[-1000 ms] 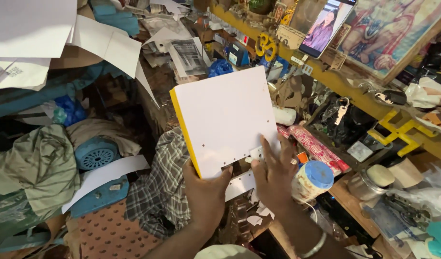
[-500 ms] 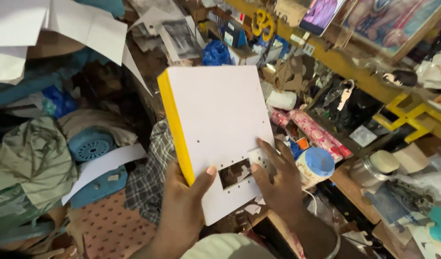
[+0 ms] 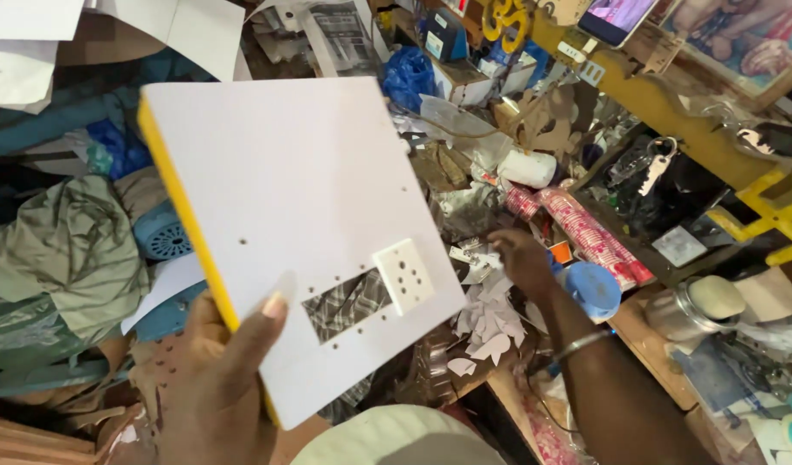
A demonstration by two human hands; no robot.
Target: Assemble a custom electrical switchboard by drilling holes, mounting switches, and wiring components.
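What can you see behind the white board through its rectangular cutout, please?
Through the cutout in the white board, held by the left hand, a grey checked cloth shows. The board covers everything else behind it, so the rest of that cloth stays hidden.

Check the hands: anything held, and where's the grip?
Left hand holds the white board by its lower yellow edge, thumb on the face. Right hand reaches into paper scraps; no visible hold.

Left hand (image 3: 219,379) raised, thumb pressed forward in grip, right hand (image 3: 521,258) reaching down, fingers curled
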